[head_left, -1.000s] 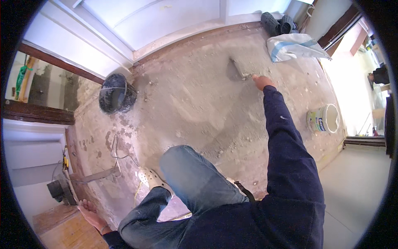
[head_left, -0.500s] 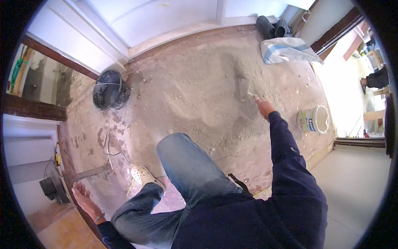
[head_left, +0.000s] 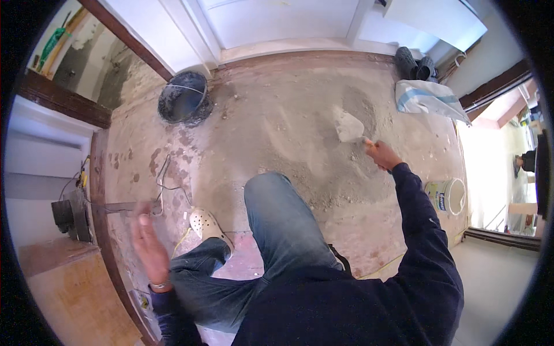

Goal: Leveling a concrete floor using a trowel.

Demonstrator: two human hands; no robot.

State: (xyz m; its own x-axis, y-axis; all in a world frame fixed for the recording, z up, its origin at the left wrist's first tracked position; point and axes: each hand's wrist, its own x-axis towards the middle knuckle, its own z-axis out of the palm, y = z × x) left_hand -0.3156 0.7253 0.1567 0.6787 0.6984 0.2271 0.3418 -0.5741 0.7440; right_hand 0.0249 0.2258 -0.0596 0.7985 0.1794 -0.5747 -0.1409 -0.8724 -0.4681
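Observation:
My right hand (head_left: 381, 154) is closed round the handle of a trowel (head_left: 348, 126), whose dusty blade is over a patch of loose grey powder and crumbs (head_left: 311, 150) spread on the floor. My left hand (head_left: 149, 242), blurred by motion, is open with nothing visible in it, raised at the lower left beside my left leg (head_left: 205, 259). My right knee (head_left: 268, 196) is at the near edge of the powder.
A black bucket (head_left: 173, 98) stands at the back left, a white tub (head_left: 438, 195) at the right. A white-and-blue sack (head_left: 430, 101) and dark footwear (head_left: 415, 66) lie at the back right. A cable (head_left: 163, 179) crosses the left floor. A person's foot (head_left: 519, 164) shows through the right doorway.
The trowel has swept over the powder and its blade now shows lighter, tilted differently. My left hand has risen and moved right from the lower left. The view has shifted slightly.

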